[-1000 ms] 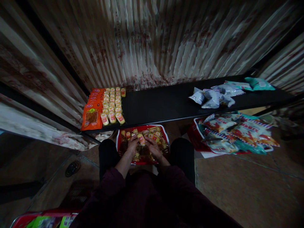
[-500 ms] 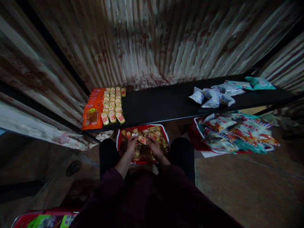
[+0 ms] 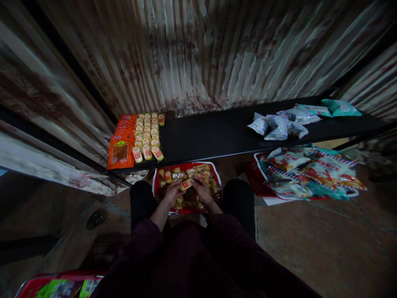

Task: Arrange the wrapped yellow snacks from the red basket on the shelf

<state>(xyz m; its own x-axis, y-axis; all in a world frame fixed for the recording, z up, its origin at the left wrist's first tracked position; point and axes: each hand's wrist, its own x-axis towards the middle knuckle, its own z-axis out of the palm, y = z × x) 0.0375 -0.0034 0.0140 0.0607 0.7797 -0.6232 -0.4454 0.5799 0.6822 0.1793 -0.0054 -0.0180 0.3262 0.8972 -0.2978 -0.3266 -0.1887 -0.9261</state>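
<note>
Between my knees stands a red basket (image 3: 218,176) with a white rim, filled with small yellow wrapped snack packs (image 3: 203,168). Over it, my left hand (image 3: 172,193) and my right hand (image 3: 203,193) hold one yellow snack pack (image 3: 186,184) between their fingertips, its orange label facing up. On the black shelf (image 3: 201,134) just beyond, similar yellow packs (image 3: 147,138) stand in rows at the left end. Orange snack bags (image 3: 120,151) lie overlapped beside those rows.
Silvery bags (image 3: 277,126) and a teal bag (image 3: 341,107) lie on the shelf's right part. Below, a second red basket (image 3: 257,182) overflows with chip bags (image 3: 325,167). Another red basket (image 3: 29,285) with green packs sits at the lower left. A pleated curtain (image 3: 186,54) hangs behind the shelf.
The snack pack between my hands has tilted, its right end now higher. My left hand has shifted slightly down, uncovering more packs behind it. The shelf goods stay as they were.
</note>
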